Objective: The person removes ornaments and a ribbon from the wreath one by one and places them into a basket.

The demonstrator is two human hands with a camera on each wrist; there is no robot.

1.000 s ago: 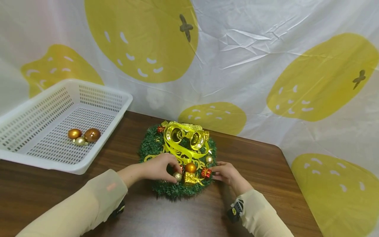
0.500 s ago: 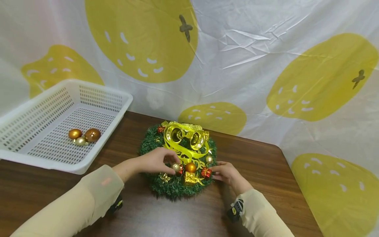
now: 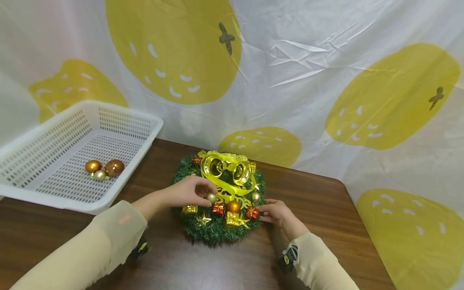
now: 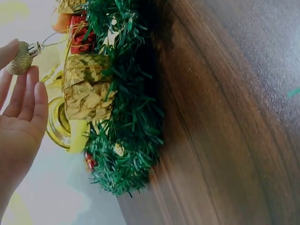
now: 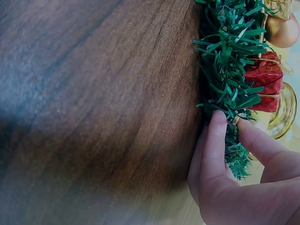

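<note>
A green tinsel wreath [image 3: 212, 235] lies on the table, dressed with gold and red trimmings. Over its left part, my left hand [image 3: 185, 192] pinches a small glittery gold bauble [image 4: 19, 61] between thumb and fingers. The bauble's silver cap and thin hanging loop show in the left wrist view. Below it sit a red gift box [image 3: 218, 208] and a gold gift box [image 3: 189, 210]. At the wreath's right edge, my right hand [image 3: 280, 215] holds the greenery between thumb and fingers, beside another red gift box [image 5: 265, 82]. An orange bauble [image 3: 233, 206] sits between the red boxes.
A white perforated basket [image 3: 152, 139] stands at the left, holding a brown bauble [image 3: 114, 167], an orange bauble [image 3: 93, 166] and a pale gold bauble [image 3: 99, 175]. Gold bells [image 3: 214, 166] with yellow ribbon top the wreath's far side. A lemon-print curtain [image 3: 275, 96] hangs behind the table.
My left hand has carried the glittery bauble away from the wreath's front, up and slightly left, uncovering the gold star and gold gift box. My right hand stays at the wreath's edge.
</note>
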